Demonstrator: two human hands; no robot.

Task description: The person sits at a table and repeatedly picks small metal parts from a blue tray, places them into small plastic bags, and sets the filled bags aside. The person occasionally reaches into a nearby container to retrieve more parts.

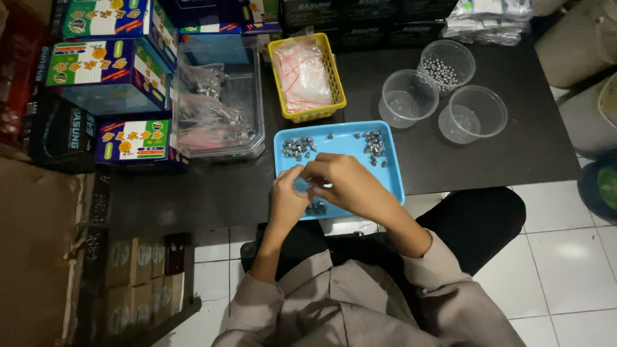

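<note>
A blue tray (350, 138) lies at the near edge of a black table, with small grey metal pieces in a pile at its back left (297, 147), another at its back right (374, 146) and a few by the front edge (315, 208). Both my hands hover over the tray's front half, fingertips meeting. My left hand (287, 194) and my right hand (340, 182) pinch something small and pale between them; what it is I cannot make out.
A yellow basket (276, 71) of small red-striped plastic bags sits behind the tray. Left of it is a clear bin (257, 122) of filled bags. Three clear round tubs (473, 114) stand at the right, one holding metal balls. Coloured boxes (109, 74) stack at the left.
</note>
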